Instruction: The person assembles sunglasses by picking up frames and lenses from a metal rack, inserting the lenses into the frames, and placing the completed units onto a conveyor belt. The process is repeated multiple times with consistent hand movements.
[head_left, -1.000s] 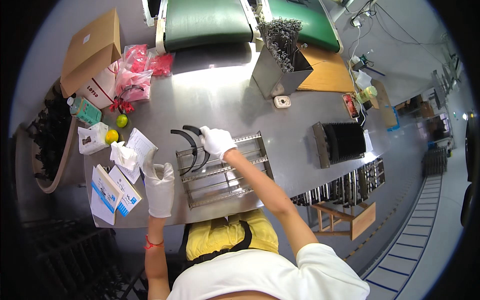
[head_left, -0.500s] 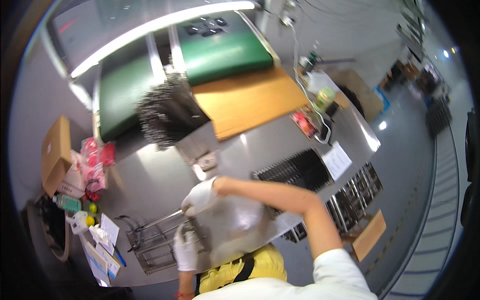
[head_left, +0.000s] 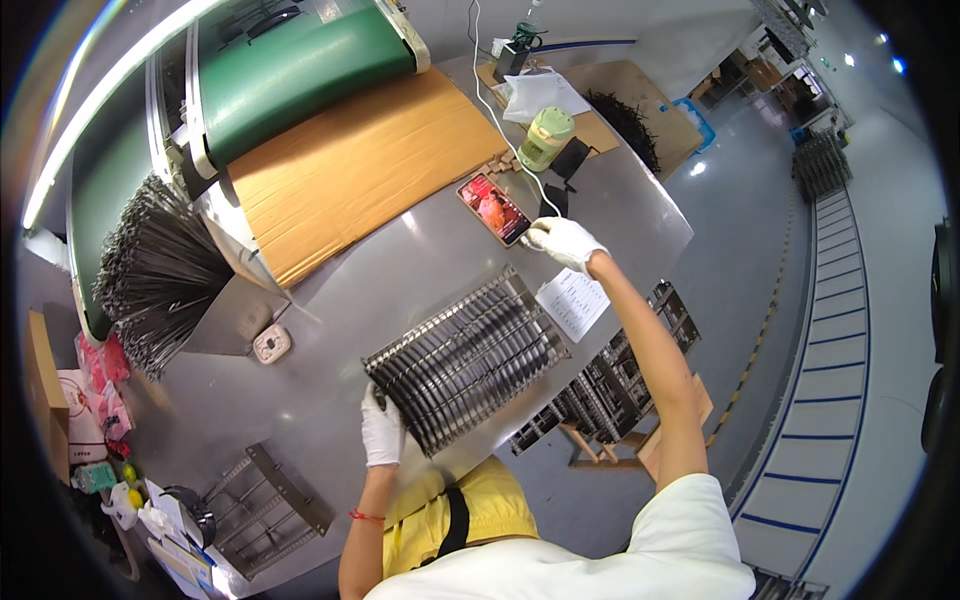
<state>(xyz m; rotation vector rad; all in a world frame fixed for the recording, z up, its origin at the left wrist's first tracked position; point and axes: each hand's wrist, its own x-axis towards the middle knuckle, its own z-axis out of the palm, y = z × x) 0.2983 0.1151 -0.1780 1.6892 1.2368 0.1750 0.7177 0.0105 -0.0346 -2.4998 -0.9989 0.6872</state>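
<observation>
My left hand [head_left: 382, 430], in a white glove, is at the near left corner of a metal rack [head_left: 465, 360] filled with rows of dark, slat-like strips. Its fingers close on the rack's end edge. Stretched out to the right, my right hand [head_left: 565, 243], also gloved, is at the lower corner of a phone [head_left: 494, 210] with a lit red screen. Its fingers are drawn together there, beside a white cable [head_left: 530, 178]; what they pinch is hidden. A paper sheet [head_left: 573, 304] lies just below that hand.
A wire-frame rack [head_left: 265, 510] lies near left. Bundled dark strips [head_left: 165, 275] stand at left beside a small pale device [head_left: 271, 343]. Cardboard [head_left: 370, 165] fronts a green conveyor [head_left: 300, 75]. A green cup [head_left: 546, 138] stands behind the phone; more racks [head_left: 610, 385] sit right.
My view has swung right. My right hand has left the wire-frame rack and reached the phone. My left hand has moved from that rack to the filled one.
</observation>
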